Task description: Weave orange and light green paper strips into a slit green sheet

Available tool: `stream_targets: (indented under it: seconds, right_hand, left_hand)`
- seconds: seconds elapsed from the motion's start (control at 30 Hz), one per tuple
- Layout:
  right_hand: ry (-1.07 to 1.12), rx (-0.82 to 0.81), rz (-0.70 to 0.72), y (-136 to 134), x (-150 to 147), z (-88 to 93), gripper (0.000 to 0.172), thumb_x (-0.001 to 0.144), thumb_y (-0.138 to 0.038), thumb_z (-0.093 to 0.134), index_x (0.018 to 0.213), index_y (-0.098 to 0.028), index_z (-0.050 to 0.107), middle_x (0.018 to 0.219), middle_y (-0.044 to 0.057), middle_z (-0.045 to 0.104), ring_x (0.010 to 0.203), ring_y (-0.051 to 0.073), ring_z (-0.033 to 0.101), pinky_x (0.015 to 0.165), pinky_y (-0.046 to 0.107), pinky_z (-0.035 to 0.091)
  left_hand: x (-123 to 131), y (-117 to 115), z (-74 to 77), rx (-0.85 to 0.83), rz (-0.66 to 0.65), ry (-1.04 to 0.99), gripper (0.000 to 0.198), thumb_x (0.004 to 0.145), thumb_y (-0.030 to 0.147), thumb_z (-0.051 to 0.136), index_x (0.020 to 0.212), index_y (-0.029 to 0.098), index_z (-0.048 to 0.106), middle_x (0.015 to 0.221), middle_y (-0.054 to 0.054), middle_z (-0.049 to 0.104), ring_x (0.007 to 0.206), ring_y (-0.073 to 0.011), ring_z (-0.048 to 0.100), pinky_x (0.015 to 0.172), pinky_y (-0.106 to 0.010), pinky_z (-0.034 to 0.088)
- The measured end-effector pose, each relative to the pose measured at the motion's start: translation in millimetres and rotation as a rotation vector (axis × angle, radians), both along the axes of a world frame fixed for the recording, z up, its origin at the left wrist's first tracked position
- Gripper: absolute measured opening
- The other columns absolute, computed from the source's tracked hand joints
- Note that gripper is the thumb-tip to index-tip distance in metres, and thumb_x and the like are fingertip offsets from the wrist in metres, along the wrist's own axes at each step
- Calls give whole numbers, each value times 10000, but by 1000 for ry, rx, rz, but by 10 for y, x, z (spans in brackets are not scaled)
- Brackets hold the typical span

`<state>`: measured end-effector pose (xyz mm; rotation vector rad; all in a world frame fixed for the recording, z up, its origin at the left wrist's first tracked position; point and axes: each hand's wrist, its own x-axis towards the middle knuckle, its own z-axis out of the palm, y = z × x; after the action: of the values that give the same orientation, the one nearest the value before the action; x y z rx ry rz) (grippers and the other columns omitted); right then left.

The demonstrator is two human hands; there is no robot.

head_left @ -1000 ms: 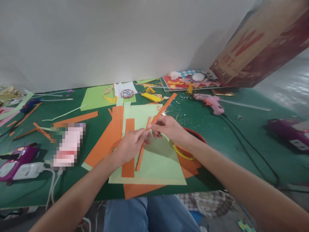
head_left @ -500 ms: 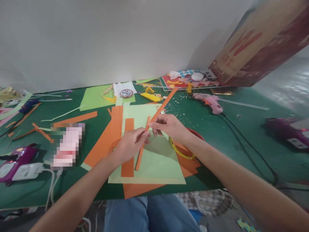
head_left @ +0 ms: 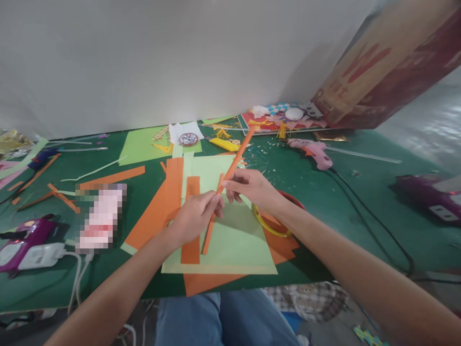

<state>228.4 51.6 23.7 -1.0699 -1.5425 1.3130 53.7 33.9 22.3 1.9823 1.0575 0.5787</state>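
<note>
Over a light green paper sheet [head_left: 234,240] my left hand [head_left: 194,218] and my right hand [head_left: 252,187] meet, both pinching narrow orange paper strips. One orange strip [head_left: 237,158] rises from my right fingers toward the far right. A second orange strip [head_left: 208,238] runs from my left fingers down onto the green sheet. Where the two strips touch is hidden by my fingers. A wider orange strip [head_left: 192,250] lies flat beside my left wrist.
Orange sheets [head_left: 158,211] and green sheets lie on the green mat [head_left: 342,206]. A pink glue gun [head_left: 315,151] with a black cable lies at the right, a yellow ring [head_left: 268,226] under my right wrist, purple power strips at both edges, and a cardboard box [head_left: 382,67] at the back.
The upper orange strip in my right hand has swung from leaning right to standing steeper. Both hands have stayed almost in place.
</note>
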Motion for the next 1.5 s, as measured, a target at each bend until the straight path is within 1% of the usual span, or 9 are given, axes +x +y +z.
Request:
stream_targets:
  seconds: [0.13,0.37,0.53,0.8,0.93,1.03,1.1,1.27,1.5]
  right_hand:
    - [-3,-28,97,-1,2,0,326,689,-458,678,625,-152,582,565,2,584,488,88,510,436,217,389]
    - [-5,-45,19,-5,-10,-7,343,677,-451,683,561,-160,544,498,-6,556,439,77,464,413,217,339]
    - [-12,-53,-11,-12,-13,4,357,669,-463,683,549,-169,519,470,-16,533,429,77,449,427,225,330]
    - [13,-48,10,-18,-19,6,331,698,-440,669,584,-164,525,504,-13,557,437,71,445,441,225,340]
    - [45,-59,84,-13,-5,14,290,716,-412,663,630,-152,567,564,-6,572,500,84,497,458,220,378]
    - [56,-68,141,-12,8,6,256,713,-381,677,648,-149,589,593,2,588,545,94,524,459,213,382]
    - [68,-73,123,-14,12,-2,256,695,-373,696,632,-150,590,580,-2,588,525,87,509,455,213,375]
    - [81,-102,51,-7,6,-10,284,663,-386,714,585,-148,579,526,-12,568,463,71,464,436,214,346]
    - [96,-97,43,13,-6,-34,292,659,-384,717,573,-146,571,495,-19,554,437,66,459,413,208,328]
  left_hand:
    - [1,8,3,11,-2,-12,336,957,326,276,789,188,533,704,-6,629,669,-138,602,640,-253,447]
    - [12,9,20,78,7,74,312,930,310,355,715,185,545,695,1,656,638,-132,586,597,-243,424]
    - [8,8,8,57,-6,82,339,940,312,310,719,191,537,710,-5,658,674,-141,600,637,-257,436]
    - [12,2,-8,17,-23,41,355,953,332,279,719,195,508,689,-4,643,663,-141,605,643,-262,450]
    - [14,2,-7,-9,-8,-24,342,958,312,279,748,187,519,674,-2,635,643,-134,609,635,-256,448]
    - [16,2,0,-19,-8,-60,320,954,305,296,788,179,539,691,-4,632,642,-129,612,631,-244,455]
    - [18,1,11,0,-9,-39,313,949,308,314,788,180,550,701,-3,635,658,-129,608,634,-237,455]
    - [21,2,37,43,8,62,337,937,329,346,691,186,526,679,3,643,645,-133,583,599,-235,429]
    - [17,10,14,34,-6,44,320,947,284,312,727,188,523,682,9,646,668,-127,596,634,-229,439]
